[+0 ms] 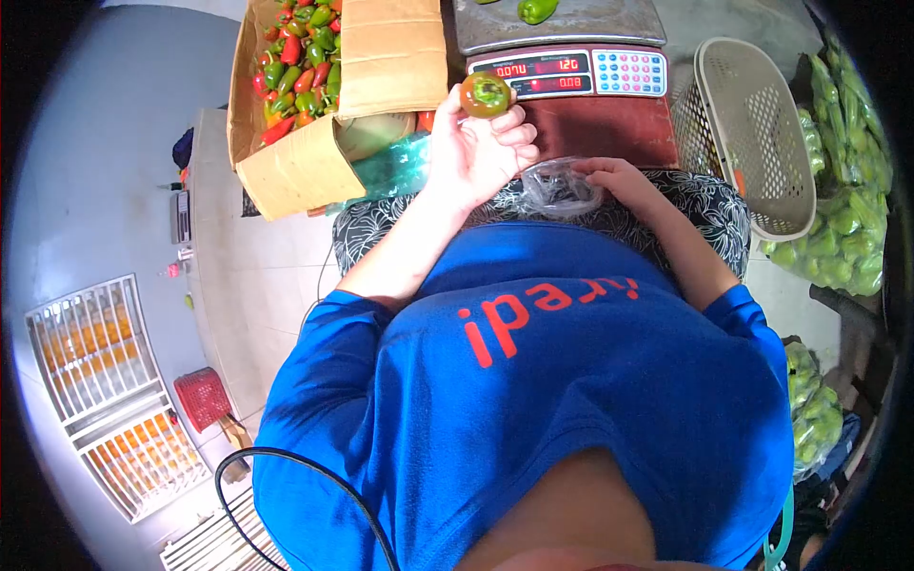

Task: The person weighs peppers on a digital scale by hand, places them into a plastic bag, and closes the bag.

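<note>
My left hand (pixel 484 143) is raised in front of the scale's display, its fingers round a red-green pepper (pixel 486 94) whose stem end faces up. Lower and to the right, my right hand (pixel 619 181) pinches the edge of a clear plastic bag (pixel 562 187) that lies over my lap. The scale (pixel 628 114) stands just beyond both hands, with red digits lit. On its metal pan (pixel 571 29) rests a green pepper (pixel 537 10), with part of another at the top edge of the view.
A cardboard box (pixel 297 181) of red and green peppers (pixel 303 67) stands at the left, a green plastic bag (pixel 395 167) beside it. On the right are a beige basket (pixel 757 143) and bags of green vegetables (pixel 838 238). A red basket (pixel 202 399) sits far left.
</note>
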Demonstrator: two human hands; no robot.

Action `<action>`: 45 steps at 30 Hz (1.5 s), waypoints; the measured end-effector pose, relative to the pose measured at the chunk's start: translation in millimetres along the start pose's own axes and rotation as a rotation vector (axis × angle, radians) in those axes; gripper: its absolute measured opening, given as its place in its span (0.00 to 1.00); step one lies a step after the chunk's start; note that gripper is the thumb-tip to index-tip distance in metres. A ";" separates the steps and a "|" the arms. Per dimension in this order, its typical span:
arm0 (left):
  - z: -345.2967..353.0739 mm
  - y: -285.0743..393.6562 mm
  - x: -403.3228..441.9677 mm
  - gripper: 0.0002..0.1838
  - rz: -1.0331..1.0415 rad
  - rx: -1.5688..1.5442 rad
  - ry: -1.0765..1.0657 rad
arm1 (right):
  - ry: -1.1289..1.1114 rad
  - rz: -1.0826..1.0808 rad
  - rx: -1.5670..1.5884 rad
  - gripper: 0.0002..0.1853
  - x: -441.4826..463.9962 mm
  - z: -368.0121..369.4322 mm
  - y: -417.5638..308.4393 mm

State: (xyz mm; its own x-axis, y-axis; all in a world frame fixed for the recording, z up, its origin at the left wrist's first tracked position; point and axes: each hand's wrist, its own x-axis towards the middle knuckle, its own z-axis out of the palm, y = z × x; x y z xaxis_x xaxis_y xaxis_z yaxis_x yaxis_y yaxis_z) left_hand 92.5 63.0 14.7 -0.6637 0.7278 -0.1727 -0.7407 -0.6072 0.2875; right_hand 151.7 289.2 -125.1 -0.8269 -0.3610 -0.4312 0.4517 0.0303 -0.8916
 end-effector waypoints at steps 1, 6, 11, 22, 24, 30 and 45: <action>-10.5 2.4 2.6 0.23 -0.020 0.031 -0.035 | 0.000 0.003 0.001 0.22 0.6 -0.1 0.4; -93.3 24.3 11.4 0.20 -0.115 0.706 0.473 | -0.019 -0.018 0.009 0.23 -6.4 4.2 -12.0; -179.7 53.6 -1.6 0.16 0.436 1.427 0.643 | -0.043 -0.033 -0.011 0.22 -5.5 3.0 -7.9; -182.9 113.5 13.7 0.18 0.432 2.591 0.750 | -0.083 -0.025 -0.074 0.22 3.2 0.2 3.0; -178.9 116.8 25.9 0.20 0.540 2.702 0.625 | -0.064 -0.033 -0.083 0.22 2.4 0.1 3.7; -182.5 136.3 70.1 0.20 0.469 2.784 0.397 | -0.076 -0.031 -0.147 0.23 6.7 -4.1 10.8; -148.9 136.0 75.2 0.19 0.231 2.191 0.443 | -0.029 0.066 0.035 0.22 2.8 -1.4 7.0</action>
State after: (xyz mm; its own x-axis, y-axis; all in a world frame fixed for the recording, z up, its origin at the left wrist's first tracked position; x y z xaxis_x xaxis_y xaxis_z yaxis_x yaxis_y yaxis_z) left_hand -73.7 -12.3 -99.5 -0.9001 0.4340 -0.0376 0.3454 0.7637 0.5454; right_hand 152.0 289.7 -132.7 -0.7851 -0.3859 -0.4844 0.5168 0.0227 -0.8558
